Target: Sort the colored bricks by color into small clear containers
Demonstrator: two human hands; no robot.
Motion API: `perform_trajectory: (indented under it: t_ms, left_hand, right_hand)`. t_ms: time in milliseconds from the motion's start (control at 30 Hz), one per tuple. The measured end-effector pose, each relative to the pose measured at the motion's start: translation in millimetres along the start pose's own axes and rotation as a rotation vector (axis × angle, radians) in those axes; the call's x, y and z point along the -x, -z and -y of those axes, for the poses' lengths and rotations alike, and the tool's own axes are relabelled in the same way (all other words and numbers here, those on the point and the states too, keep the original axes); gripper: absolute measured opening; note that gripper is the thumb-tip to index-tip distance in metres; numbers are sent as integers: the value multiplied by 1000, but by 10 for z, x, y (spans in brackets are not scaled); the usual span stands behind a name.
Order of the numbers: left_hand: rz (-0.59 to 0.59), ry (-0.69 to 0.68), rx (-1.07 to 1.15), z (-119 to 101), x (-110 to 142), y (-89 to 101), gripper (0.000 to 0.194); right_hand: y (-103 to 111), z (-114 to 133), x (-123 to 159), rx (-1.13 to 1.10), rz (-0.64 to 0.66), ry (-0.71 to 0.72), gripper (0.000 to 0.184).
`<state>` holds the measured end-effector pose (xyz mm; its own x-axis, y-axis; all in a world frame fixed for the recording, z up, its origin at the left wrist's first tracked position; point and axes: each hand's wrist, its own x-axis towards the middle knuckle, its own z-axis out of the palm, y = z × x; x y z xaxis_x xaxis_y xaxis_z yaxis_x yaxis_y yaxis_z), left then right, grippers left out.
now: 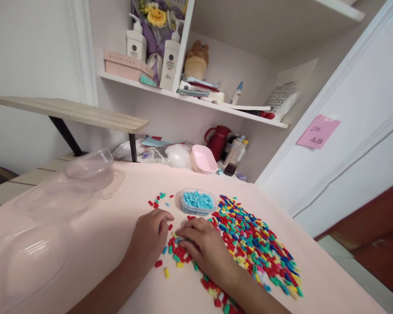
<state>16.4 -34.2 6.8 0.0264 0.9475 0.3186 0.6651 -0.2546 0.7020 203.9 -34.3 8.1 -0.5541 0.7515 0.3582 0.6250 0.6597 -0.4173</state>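
Note:
Small coloured toy bricks lie in a wide heap on the pink tabletop, right of my hands. My right hand rests palm down over a smaller patch of bricks by the heap's left edge, its fingers bent and slightly apart. What lies under its fingertips is partly hidden. My left hand hovers just left of that patch, thumb and index finger apart with nothing visible between them. Beyond both hands stands a clear plastic tub full of light blue bricks. A few loose bricks lie left of it.
Clear plastic containers stand along the table's left side, with a clear lid-like piece nearer me. At the back are a pink basin, a red jug and bottles. A wooden stand and a shelf overhang the back.

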Motion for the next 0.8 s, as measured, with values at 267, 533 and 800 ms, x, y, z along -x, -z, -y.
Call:
perform_trajectory:
  t_ms: [267, 533, 800]
  left_hand:
    - [-127, 0, 28, 57, -43, 19, 31]
    - [-394, 255, 162, 219, -151, 257, 29]
    - [-367, 309, 136, 376, -216, 259, 31]
  right_hand:
    - [-10, 22, -34, -156, -136, -45, 13]
    - [363, -313, -160, -448, -523, -434, 32]
    - [409, -568, -124, -524, -476, -411, 41]
